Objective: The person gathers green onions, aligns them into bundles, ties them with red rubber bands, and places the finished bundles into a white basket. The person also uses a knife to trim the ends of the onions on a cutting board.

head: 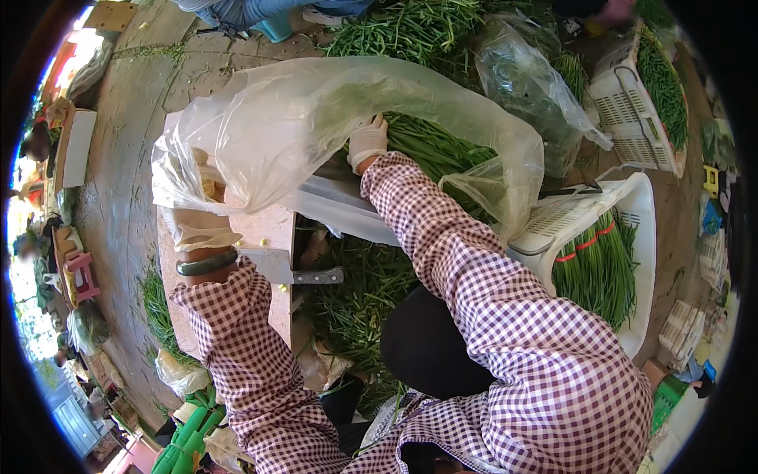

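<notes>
My left hand (204,186), in a pale thin glove with a dark green bangle below its cuff, grips the left end of a large clear plastic bag (266,124); the film blurs its fingers. The bag arches over to the right. At its opening my right hand (368,142), also gloved, touches the near end of long green leaves (435,139), which look like garlic chives. Its thumb is hidden, so its grip is unclear. Below the bag, a pale board (272,228) carries a cleaver (269,266), its black handle (318,276) jutting past the right edge.
To my right stands a white plastic basket (645,237) with green leaves bound by red bands (586,242). Another white crate (628,112) of greens is farther off. Loose greens (408,29) are heaped ahead, beside a second clear bag (527,77). Another person's jeans (254,13) show at the top.
</notes>
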### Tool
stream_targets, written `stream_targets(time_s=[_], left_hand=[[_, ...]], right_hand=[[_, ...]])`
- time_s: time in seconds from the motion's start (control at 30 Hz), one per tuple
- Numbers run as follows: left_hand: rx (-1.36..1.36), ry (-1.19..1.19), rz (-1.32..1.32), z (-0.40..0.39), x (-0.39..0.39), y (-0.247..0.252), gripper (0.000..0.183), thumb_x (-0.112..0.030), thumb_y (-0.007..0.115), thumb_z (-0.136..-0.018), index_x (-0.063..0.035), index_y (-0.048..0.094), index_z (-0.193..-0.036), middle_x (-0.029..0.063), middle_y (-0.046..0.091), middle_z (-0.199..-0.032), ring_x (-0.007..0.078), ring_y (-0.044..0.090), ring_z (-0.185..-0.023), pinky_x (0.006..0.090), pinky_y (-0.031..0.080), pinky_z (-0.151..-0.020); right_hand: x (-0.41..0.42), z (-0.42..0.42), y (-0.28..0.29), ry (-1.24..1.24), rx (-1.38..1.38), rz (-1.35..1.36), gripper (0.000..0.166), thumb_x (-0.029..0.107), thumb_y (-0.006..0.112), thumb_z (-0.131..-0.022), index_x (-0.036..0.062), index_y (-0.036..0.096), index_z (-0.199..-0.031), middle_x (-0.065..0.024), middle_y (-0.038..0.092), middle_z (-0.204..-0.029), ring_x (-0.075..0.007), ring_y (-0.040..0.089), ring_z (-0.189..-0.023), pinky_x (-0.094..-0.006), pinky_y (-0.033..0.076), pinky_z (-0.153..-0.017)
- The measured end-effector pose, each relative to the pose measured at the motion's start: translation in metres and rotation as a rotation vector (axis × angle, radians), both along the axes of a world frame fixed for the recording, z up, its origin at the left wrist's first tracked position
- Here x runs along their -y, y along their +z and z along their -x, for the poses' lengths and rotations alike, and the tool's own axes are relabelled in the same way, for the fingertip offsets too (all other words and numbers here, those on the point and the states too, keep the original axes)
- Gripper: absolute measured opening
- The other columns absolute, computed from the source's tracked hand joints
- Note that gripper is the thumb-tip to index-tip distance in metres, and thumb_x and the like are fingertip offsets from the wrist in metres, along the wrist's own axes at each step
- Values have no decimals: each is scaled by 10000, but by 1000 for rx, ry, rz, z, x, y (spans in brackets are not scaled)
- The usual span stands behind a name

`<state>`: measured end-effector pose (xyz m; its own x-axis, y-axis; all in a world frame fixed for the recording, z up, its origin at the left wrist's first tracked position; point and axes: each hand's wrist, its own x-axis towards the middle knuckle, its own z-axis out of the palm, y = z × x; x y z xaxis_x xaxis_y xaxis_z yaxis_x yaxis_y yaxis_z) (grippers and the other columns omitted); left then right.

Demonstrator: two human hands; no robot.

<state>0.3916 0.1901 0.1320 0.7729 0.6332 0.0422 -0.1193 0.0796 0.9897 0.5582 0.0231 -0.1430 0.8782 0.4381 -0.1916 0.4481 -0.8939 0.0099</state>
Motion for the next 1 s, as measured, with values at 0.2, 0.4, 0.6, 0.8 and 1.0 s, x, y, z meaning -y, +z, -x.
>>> stream_targets(time_s=[0.2,0.4,0.6,0.8,1.0], left_hand=[[-146,-41,-403,-1,8,21,154,-118,544,-946,-40,573,-1076,42,595,-937,126,580,-793,252,516,-647],[125,-18,380,-1,-3,49,147,-149,494,-981,-46,594,-1005,28,559,-747,79,512,-601,228,523,-626],[-50,381,160,-28,47,80,143,-132,522,-960,-17,596,-999,-10,498,-664,51,394,-494,180,465,-515],[128,-31,248,-13,28,66,140,-142,524,-958,-30,597,-1001,31,559,-812,59,442,-532,146,390,-462],[112,181,182,-15,69,72,205,-161,536,-969,-17,597,-1102,64,624,-924,128,589,-740,231,503,-651]], right_hand=[[-3,-1,10,-1,-76,50,396,199,485,-933,100,487,-1316,-191,501,-1308,-362,470,-1188,-462,368,-968],[27,22,55,209,329,-281,810,427,798,-637,19,517,-1279,-139,549,-1178,-307,459,-1161,-430,391,-928],[11,43,13,196,265,-63,482,138,479,-891,-57,454,-1332,-131,572,-1079,-233,521,-941,-327,423,-789],[-5,44,-5,91,183,51,525,163,454,-925,-11,374,-1413,-128,526,-1166,-248,484,-1022,-378,399,-867],[-7,34,-23,72,180,53,558,167,441,-936,50,309,-1465,-147,487,-1252,-280,460,-1121,-400,357,-969]])
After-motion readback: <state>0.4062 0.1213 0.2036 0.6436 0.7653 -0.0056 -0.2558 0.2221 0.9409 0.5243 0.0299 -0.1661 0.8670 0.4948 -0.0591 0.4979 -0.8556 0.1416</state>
